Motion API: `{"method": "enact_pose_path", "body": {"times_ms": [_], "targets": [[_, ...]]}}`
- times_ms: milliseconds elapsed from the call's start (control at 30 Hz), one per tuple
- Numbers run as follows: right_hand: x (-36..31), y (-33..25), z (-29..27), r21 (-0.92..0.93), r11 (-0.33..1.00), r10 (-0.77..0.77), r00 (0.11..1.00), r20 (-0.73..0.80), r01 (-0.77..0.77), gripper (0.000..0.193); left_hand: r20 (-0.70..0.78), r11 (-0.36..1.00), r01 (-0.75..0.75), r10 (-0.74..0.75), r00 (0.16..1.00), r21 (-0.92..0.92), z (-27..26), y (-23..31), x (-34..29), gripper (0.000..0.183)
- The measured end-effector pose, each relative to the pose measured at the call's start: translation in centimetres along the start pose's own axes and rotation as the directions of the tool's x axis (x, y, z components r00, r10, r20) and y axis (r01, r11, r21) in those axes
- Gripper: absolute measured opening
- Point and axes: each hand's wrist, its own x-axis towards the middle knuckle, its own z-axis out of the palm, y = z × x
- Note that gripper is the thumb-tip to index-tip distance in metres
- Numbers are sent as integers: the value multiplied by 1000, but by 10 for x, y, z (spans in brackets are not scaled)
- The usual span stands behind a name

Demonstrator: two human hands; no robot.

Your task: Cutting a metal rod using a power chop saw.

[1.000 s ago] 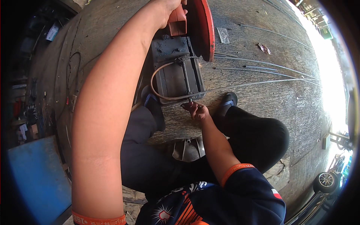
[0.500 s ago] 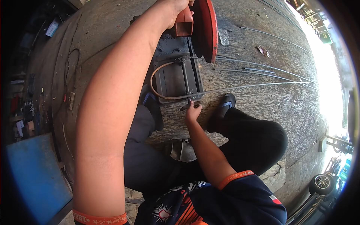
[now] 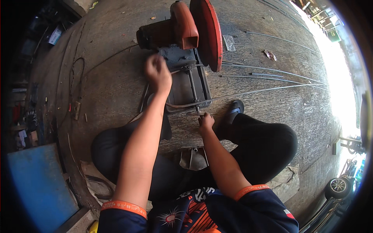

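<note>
In front of me stands a chop saw with an orange-red motor housing and round blade guard (image 3: 206,35), its grey metal base (image 3: 180,87) on the floor. My left hand (image 3: 158,73) hangs over the base's left side, blurred, its finger position unclear. At the near end of the base, my right hand (image 3: 207,120) is closed on the clamp handle (image 3: 197,113) of the saw's vise screw (image 3: 192,83). A long thin metal rod (image 3: 241,91) crosses the base by the clamp and runs far off to the right. My left forearm hides part of its left end.
More thin rods (image 3: 283,69) lie on the worn floor at right, near a clear plastic scrap (image 3: 229,42) and a crumpled wrapper (image 3: 270,55). A metal piece (image 3: 193,158) sits between my legs. A blue panel (image 3: 40,186) stands at left; a cable (image 3: 110,53) trails from the saw.
My left hand has let go of the saw's top and come down nearer to me. The rod's curved left end has shifted. My left knee has swung outward, while my right hand stays by the clamp handle.
</note>
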Motion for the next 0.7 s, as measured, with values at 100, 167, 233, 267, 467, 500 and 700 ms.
{"method": "enact_pose_path", "body": {"times_ms": [100, 167, 233, 267, 467, 500, 700], "targets": [[-70, 31, -2, -301, 610, -659, 680, 322, 733, 23, -35, 831, 249, -268, 963, 496, -52, -117, -49, 29], [-80, 56, -18, -508, 457, -107, 612, 784, 730, 25, -4, 712, 278, -361, 933, 645, -48, -121, -69, 35], [-78, 69, -12, -536, 452, -51, 621, 782, 713, 25, -13, 561, 278, -429, 903, 780, -46, -130, -72, 41], [-54, 76, -12, -494, 601, -214, 723, 657, 628, 26, -55, 564, 520, -643, 764, 642, -47, -142, -69, 47], [4, 10, -6, -22, 1000, -15, 986, 168, 18, 39, 42, 255, 930, -967, 253, 265, -51, -151, -68, 32], [1, 8, -2, -26, 998, -60, 986, 155, 65, 33, 63, 192, 968, -981, 184, 162, -53, -154, -66, 31], [-27, -5, -6, -93, 888, -415, 872, 259, 450, 15, 74, 184, 983, -980, 182, 15, -47, -143, -71, 36]]}}
